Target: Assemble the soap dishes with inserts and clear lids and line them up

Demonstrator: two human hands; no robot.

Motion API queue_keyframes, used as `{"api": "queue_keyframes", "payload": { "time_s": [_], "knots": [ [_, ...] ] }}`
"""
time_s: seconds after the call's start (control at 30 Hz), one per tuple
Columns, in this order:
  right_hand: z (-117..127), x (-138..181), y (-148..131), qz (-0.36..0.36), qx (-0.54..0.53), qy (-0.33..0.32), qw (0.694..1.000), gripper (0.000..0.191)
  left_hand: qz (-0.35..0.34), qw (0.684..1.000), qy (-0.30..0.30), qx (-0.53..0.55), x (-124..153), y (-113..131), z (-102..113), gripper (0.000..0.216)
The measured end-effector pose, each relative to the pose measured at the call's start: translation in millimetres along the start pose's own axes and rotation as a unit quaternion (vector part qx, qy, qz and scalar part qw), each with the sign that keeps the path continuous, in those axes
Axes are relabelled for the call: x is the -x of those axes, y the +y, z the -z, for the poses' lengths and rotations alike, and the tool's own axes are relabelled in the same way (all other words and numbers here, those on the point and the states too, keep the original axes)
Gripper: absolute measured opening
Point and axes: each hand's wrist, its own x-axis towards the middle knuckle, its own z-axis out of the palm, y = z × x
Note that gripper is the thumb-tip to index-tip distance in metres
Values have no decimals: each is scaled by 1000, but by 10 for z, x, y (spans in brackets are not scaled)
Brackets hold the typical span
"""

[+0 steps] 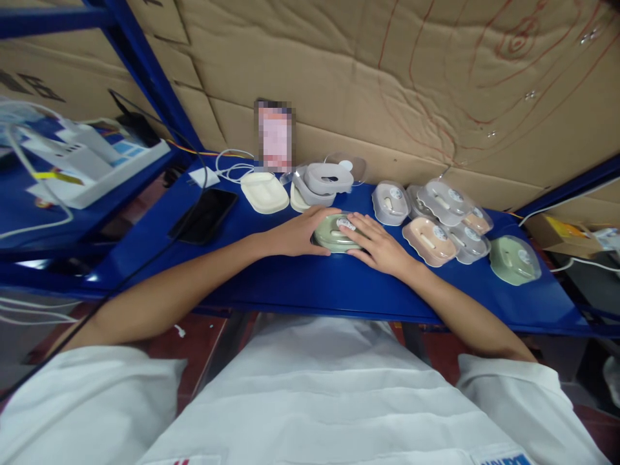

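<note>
A green case [333, 234] lies on the blue desk [300, 284], just above the middle of the view, between both hands. The left hand [295, 234] cups it from 9 o'clock, fingers [317, 215] curled together along its far and left edge, thumb at the near side. The right hand [380, 245] lies flat from 3 o'clock, fingers [359, 227] slightly spread and pressed on the case's top and right rim, near a small white sticker [345, 223]. Both hands touch the case; neither lifts it clear of the desk.

At 10 o'clock from the case lies a cream tray [264, 192], and at 12 o'clock a grey stack [323, 181]. From 1 to 3 o'clock sit packed cases: a grey one [390, 203], a pink one [429, 241] and another green one [514, 259] farthest right. A black phone [203, 216] lies at 9 o'clock, well apart from the left hand. A cardboard wall [387, 84] stands behind the desk.
</note>
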Motion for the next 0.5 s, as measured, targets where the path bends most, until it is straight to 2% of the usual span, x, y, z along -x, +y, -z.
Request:
{"api": "queue_keyframes", "payload": {
  "time_s": [0.17,0.3,0.4,0.5],
  "knots": [
    [4,-28,-21,-7,49,1,999,60,-25,1000,6,-19,-3,10,38,99],
    [83,-39,-180,-101,129,21,986,61,-53,992,58,-96,-7,42,97,70],
    [126,-44,-304,-173,181,46,967,68,-24,976,82,-199,-23,-24,128,68],
    [156,-48,-374,-157,201,57,965,58,25,962,70,-264,-35,-120,140,68]
  ]
}}
